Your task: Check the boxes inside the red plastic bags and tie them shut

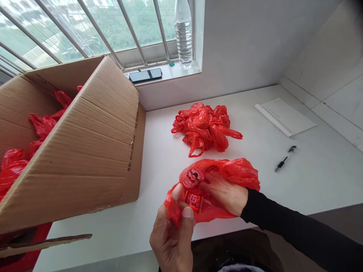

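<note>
A thin red plastic bag [241, 172] lies spread at the table's front edge, its mouth facing me. My left hand [172, 234] is closed on the bag's left rim, pinching it between thumb and fingers. My right hand [227, 192] reaches inside the bag, its fingers partly covered by red film. Its fingertips touch the right side of a red packet with a cartoon figure [193, 177]; whether they grip it is hidden. Just below, a small red wrapped packet with printed characters [194, 201] lies in the bag, close to my left thumb.
Several tied red bags [202, 124] are heaped on the white table [159, 151]. An open cardboard box [93, 151] with red bags inside stands at left. A paper sheet [286, 115] and a pen [285, 159] lie right. A phone [145, 75] and water bottle [183, 37] occupy the windowsill.
</note>
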Action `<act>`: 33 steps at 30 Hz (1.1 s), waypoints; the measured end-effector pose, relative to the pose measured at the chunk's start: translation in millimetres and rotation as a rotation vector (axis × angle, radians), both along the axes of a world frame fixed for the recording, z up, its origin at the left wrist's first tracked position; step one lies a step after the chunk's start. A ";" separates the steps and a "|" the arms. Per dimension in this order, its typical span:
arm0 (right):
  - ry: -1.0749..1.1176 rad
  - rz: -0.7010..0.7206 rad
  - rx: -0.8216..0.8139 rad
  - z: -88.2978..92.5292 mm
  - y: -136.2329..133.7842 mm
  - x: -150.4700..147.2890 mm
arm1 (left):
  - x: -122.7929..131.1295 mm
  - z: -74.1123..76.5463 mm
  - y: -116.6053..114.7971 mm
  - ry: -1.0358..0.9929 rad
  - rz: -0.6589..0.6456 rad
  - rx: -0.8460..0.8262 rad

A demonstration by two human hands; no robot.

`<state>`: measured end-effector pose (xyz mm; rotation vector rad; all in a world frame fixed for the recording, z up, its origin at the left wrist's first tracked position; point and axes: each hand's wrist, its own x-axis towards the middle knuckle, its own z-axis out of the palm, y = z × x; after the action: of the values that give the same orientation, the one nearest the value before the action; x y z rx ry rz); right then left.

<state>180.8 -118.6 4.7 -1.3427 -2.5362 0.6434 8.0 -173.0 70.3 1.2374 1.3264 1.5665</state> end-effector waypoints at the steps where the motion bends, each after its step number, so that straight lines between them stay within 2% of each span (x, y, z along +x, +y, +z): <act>1: -0.006 0.013 0.003 -4.6 -1.5 0.5 | 1.4 0.2 -0.9 -0.009 0.002 -0.015; 4: -0.021 0.038 0.035 -16.1 -3.5 2.4 | 5.4 1.8 -2.8 -0.052 0.054 -0.074; 7: -0.032 0.017 0.078 -18.1 -6.0 6.1 | 5.4 3.6 -1.6 -0.045 0.038 -0.052; 13: -0.026 -0.127 0.134 -2.8 -15.7 11.3 | 1.4 3.2 2.9 0.016 0.019 0.014; 15: -0.050 -0.180 0.075 4.0 -16.8 9.1 | 2.3 3.1 2.8 0.020 0.016 0.016; 18: -0.091 -0.182 -0.046 14.7 -11.3 2.8 | 4.1 3.8 2.4 0.028 0.000 0.021; 22: -0.060 -0.239 -0.088 20.6 8.1 -6.9 | 5.5 4.7 2.3 0.032 -0.008 0.019; 26: 0.011 -0.333 -0.110 8.6 24.8 -14.8 | 6.3 5.6 2.0 0.027 0.007 0.015; 30: 0.088 -0.321 -0.143 -7.2 29.8 -12.0 | 7.1 6.3 2.7 -0.012 0.042 -0.022; 33: 0.099 -0.326 -0.130 -12.0 29.6 -1.9 | 8.0 5.7 3.5 -0.036 0.056 -0.030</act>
<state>179.0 -89.0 -7.4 -1.6742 -2.1615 0.7933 16.0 -169.5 76.0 1.1579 1.3672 1.5947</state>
